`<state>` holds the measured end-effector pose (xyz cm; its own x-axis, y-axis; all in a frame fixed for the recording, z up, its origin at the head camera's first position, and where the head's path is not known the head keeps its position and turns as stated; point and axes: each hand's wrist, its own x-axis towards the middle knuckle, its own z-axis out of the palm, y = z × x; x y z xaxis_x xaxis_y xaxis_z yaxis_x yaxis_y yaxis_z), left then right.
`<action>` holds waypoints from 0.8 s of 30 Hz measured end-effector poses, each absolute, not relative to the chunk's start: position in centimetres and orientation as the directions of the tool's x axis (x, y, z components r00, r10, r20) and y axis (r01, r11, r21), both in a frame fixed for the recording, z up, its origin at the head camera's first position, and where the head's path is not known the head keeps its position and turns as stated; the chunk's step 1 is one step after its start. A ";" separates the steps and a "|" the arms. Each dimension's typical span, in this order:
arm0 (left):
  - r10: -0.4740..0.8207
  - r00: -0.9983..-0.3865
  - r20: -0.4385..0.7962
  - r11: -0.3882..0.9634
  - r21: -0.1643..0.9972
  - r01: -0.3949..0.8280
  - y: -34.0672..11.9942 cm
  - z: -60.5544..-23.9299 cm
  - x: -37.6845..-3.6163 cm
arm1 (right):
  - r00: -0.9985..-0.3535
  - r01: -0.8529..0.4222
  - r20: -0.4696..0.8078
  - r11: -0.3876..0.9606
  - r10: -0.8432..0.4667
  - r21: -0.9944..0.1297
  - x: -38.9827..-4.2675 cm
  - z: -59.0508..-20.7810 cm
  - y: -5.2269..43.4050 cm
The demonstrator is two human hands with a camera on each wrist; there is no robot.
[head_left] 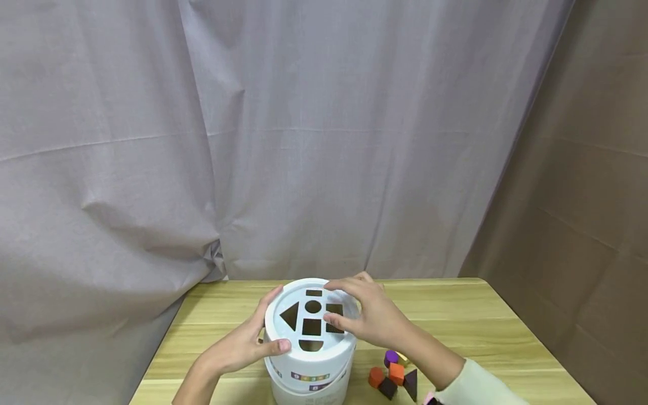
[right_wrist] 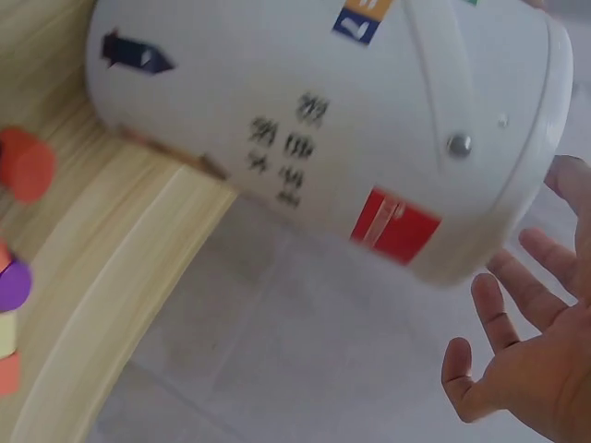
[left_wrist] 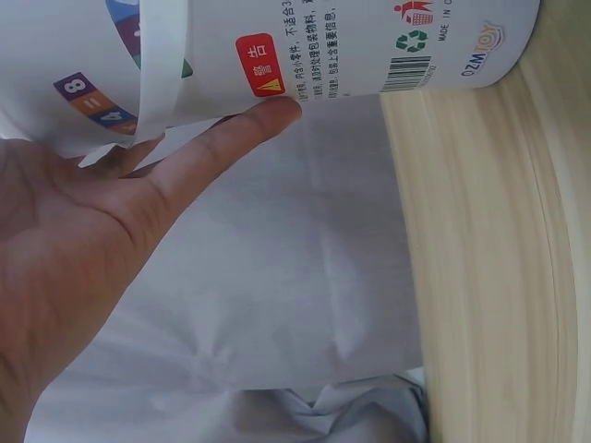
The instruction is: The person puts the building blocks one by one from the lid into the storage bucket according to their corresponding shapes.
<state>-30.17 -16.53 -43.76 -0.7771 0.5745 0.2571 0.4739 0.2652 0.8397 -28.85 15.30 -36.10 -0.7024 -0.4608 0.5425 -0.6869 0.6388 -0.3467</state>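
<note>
A white bucket (head_left: 310,388) stands on the table, topped by a white lid (head_left: 324,350) with several cut-out holes: triangle, circle, squares, a slim rectangle and a half-round. My left hand (head_left: 248,342) lies against the lid's left side, thumb on the near rim, fingers extended along the wall. One straight finger touches the bucket wall (left_wrist: 323,55) in the left wrist view. Over the lid's right side hovers my right hand (head_left: 373,316), thumb and forefinger apart, nothing between them. Its fingers (right_wrist: 522,295) look spread and slightly bent in the right wrist view.
Right of the bucket lie loose blocks: a purple cylinder (head_left: 391,358), a red cylinder (head_left: 376,377), an orange cube (head_left: 396,373), a dark block (head_left: 387,388) and a dark triangle (head_left: 411,385). Behind the wooden table (head_left: 445,315) hangs a grey curtain (head_left: 324,169).
</note>
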 end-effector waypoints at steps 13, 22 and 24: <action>0.574 -0.774 0.267 0.280 0.824 0.492 -16.7 -43.6 -29.9 | -0.752 -0.596 0.545 0.736 -0.371 -0.321 -28.7 -38.1 21.9; 0.580 -0.767 0.274 0.269 0.825 0.498 -17.0 -43.6 -29.7 | -0.792 -0.542 0.497 0.782 -0.353 -0.308 -27.8 -39.8 25.0; 0.577 -0.770 0.274 0.275 0.822 0.498 -17.1 -43.6 -29.6 | -0.803 -0.527 0.483 0.793 -0.348 -0.305 -27.5 -40.2 25.6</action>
<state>-29.63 -17.10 -43.59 -0.7697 0.5768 0.2736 0.4981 0.2746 0.8225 -27.46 25.62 -40.24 -0.8034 -0.3478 0.4833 -0.5271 0.7930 -0.3055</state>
